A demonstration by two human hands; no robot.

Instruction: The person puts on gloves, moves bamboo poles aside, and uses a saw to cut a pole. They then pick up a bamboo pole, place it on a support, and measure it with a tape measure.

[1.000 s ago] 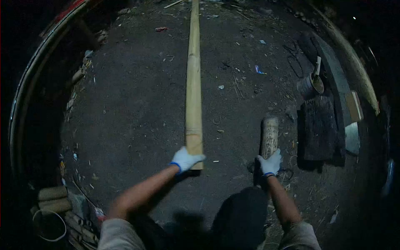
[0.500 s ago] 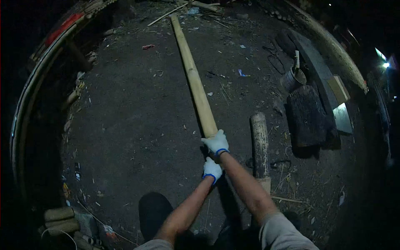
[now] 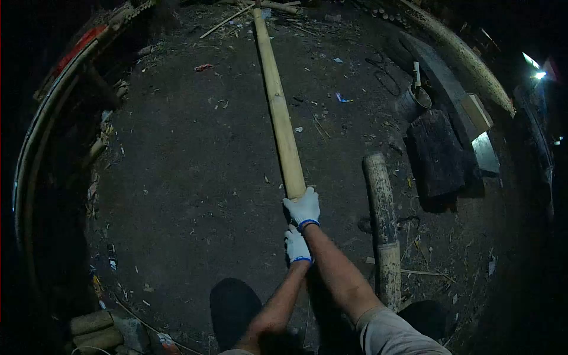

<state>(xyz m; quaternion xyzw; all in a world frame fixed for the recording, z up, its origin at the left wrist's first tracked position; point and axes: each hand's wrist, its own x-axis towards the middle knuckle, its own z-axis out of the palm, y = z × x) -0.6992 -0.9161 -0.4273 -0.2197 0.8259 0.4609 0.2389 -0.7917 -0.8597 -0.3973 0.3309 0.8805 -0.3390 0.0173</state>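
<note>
A long, pale bamboo pole (image 3: 278, 112) stretches away from me over the dark dirt floor, its far end near the top of the head view. My right hand (image 3: 304, 208), in a white glove with a blue cuff, is closed around its near end. Just behind it, my left hand (image 3: 297, 244), gloved the same way, is closed in line with the pole. The part inside the left fist is mostly hidden by the glove. A thicker, mottled bamboo piece (image 3: 381, 201) lies on the ground to the right of my arms.
On the right are a dark wood block (image 3: 436, 154), a bucket (image 3: 413, 103) with a tool handle in it, and a long beam (image 3: 441, 80). Cut bamboo pieces (image 3: 94, 331) lie at lower left. Sticks (image 3: 228, 22) and litter are scattered at the far end. A bright lamp (image 3: 539, 75) shines at right.
The view has shifted slightly. The pole's far end now sits a little farther right and higher in view, and more of the mottled bamboo piece shows. Both hands keep their hold.
</note>
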